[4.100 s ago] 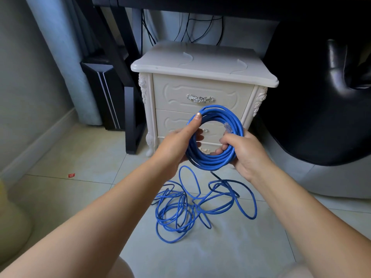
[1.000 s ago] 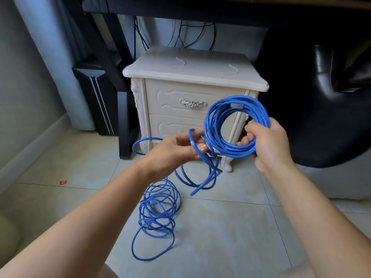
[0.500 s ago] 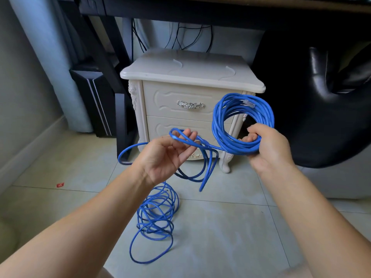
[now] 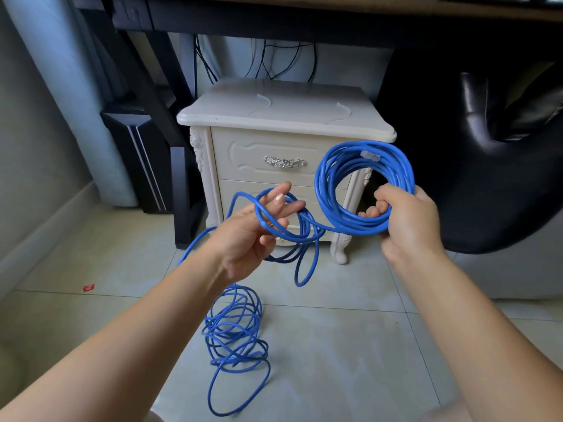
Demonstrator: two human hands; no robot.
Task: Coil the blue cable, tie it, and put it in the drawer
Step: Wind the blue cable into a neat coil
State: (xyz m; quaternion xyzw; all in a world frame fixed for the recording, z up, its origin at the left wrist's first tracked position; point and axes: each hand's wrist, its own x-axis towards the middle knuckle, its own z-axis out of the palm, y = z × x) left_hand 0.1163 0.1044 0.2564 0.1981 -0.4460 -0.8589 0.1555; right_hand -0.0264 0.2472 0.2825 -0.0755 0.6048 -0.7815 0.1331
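Note:
My right hand [image 4: 405, 220] grips the lower right of a round coil of the blue cable [image 4: 362, 184], held upright in front of the nightstand's right side; a clear plug shows at the coil's top. My left hand [image 4: 253, 236] is palm up with fingers spread, and a loose strand of the same cable lies across them. From there the cable hangs in loops and drops to a tangled pile [image 4: 237, 339] on the floor. The top drawer [image 4: 283, 162] of the white nightstand is shut, with a silver handle.
The white nightstand [image 4: 283, 117] stands under a dark desk [image 4: 274, 16], with black cables behind it. A black computer tower [image 4: 137, 156] and a desk leg are to the left, a black leather chair [image 4: 487, 147] to the right. Pale floor tiles [image 4: 350, 345] spread below.
My right hand has carried the coil to the right, away from the nightstand's front. My left hand has let go of the coil, moved left and opened under a loose strand. The floor pile has shrunk.

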